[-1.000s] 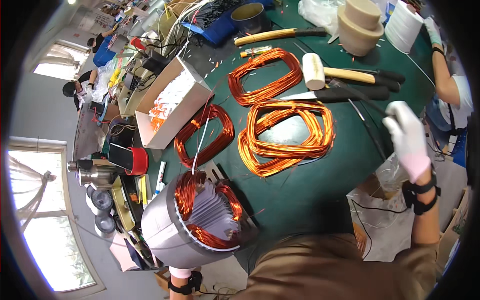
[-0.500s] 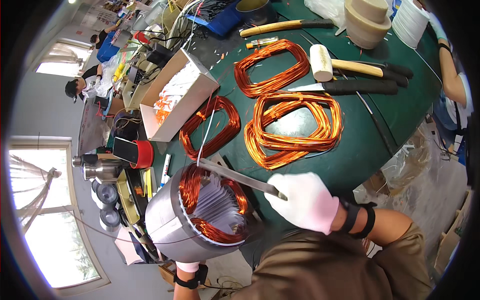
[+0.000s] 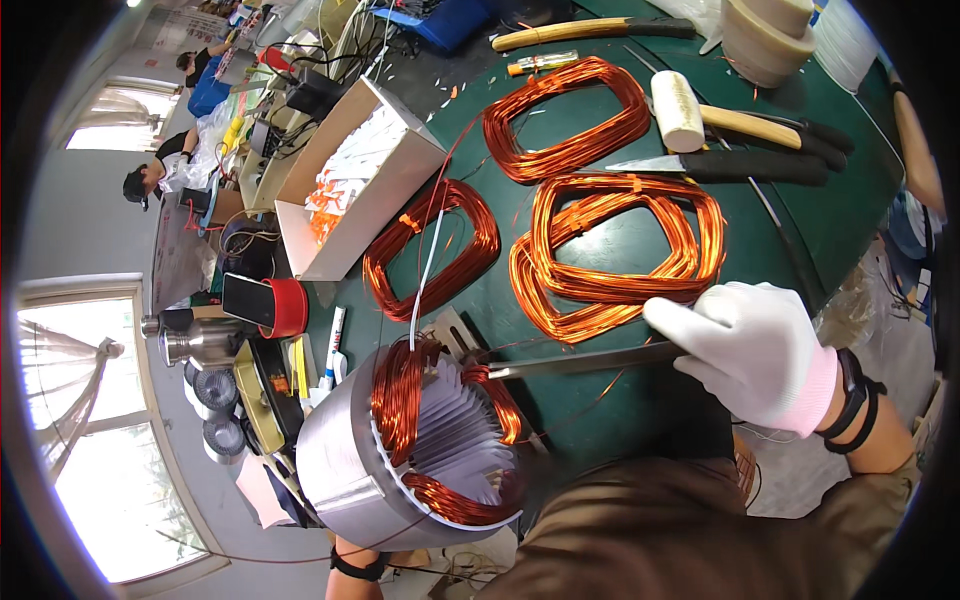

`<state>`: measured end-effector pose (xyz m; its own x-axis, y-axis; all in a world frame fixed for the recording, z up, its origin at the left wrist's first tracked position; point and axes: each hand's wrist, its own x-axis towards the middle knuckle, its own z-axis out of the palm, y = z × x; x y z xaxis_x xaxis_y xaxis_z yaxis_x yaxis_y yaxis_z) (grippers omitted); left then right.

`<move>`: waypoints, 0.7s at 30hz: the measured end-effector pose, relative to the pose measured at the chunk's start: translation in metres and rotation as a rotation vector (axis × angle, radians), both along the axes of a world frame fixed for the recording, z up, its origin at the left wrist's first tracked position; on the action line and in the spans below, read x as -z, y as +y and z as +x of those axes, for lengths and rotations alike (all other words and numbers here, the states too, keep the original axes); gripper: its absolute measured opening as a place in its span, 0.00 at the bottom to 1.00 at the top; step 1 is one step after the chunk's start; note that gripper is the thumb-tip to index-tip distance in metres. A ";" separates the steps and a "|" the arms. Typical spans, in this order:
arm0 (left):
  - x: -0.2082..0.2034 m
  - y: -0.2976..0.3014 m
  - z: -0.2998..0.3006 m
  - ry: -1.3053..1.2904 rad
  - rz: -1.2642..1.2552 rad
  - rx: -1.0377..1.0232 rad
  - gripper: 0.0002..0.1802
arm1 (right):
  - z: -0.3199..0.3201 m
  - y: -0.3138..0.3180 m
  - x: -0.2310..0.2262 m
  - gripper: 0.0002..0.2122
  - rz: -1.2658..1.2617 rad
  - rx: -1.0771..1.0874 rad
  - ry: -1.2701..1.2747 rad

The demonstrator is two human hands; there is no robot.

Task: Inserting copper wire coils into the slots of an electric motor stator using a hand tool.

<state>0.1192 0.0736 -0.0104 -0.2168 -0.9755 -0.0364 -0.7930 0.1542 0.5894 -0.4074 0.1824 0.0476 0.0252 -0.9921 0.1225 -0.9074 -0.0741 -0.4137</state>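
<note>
My right hand (image 3: 755, 350), in a white glove, is closed around a long flat metal blade (image 3: 590, 360). The blade's tip reaches the copper winding on the near right rim of a grey motor stator (image 3: 350, 455). Copper coils (image 3: 398, 400) sit in the stator's slots, with white paper-like liners (image 3: 450, 415) standing between them. A white sleeve (image 3: 428, 265) on a wire rises from the stator's top. Below the stator shows my left wrist (image 3: 358, 562) with a dark band; the left hand itself is hidden behind the stator.
Loose copper coils (image 3: 620, 265) lie on the green table (image 3: 470, 90). Beyond are a white-headed mallet (image 3: 678, 110), a knife (image 3: 740, 167), and a hammer handle (image 3: 570, 33). An open box (image 3: 410, 165) of white strips stands left, near a phone (image 3: 247, 300). Other people are farther back.
My right hand has moved right with the blade. Its tip has gone from beside the white sleeve to the winding on the stator's right rim. The whole view has shifted slightly.
</note>
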 end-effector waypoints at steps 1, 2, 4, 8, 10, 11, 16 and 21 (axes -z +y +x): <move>0.001 0.000 0.001 0.000 0.004 -0.004 0.09 | 0.000 -0.004 0.002 0.24 0.001 -0.004 -0.003; 0.001 0.000 0.001 0.000 0.007 -0.009 0.09 | 0.000 -0.009 0.004 0.23 -0.015 -0.090 0.053; 0.002 -0.001 0.003 -0.004 0.009 -0.018 0.09 | -0.001 -0.022 0.008 0.20 0.009 -0.234 0.100; 0.004 -0.004 0.003 -0.005 0.021 -0.028 0.09 | -0.005 -0.039 0.008 0.21 0.078 -0.334 0.131; 0.005 -0.003 0.004 -0.006 0.027 -0.037 0.09 | -0.004 -0.045 0.009 0.20 0.012 -0.374 0.140; 0.006 -0.003 0.004 -0.005 0.032 -0.040 0.09 | -0.004 -0.048 0.009 0.19 -0.053 -0.408 0.152; 0.014 -0.003 0.004 0.009 0.062 -0.048 0.10 | 0.001 -0.060 0.013 0.20 -0.181 -0.442 0.169; 0.025 0.000 0.007 0.023 0.106 -0.062 0.10 | -0.004 -0.061 0.011 0.21 -0.170 -0.434 0.184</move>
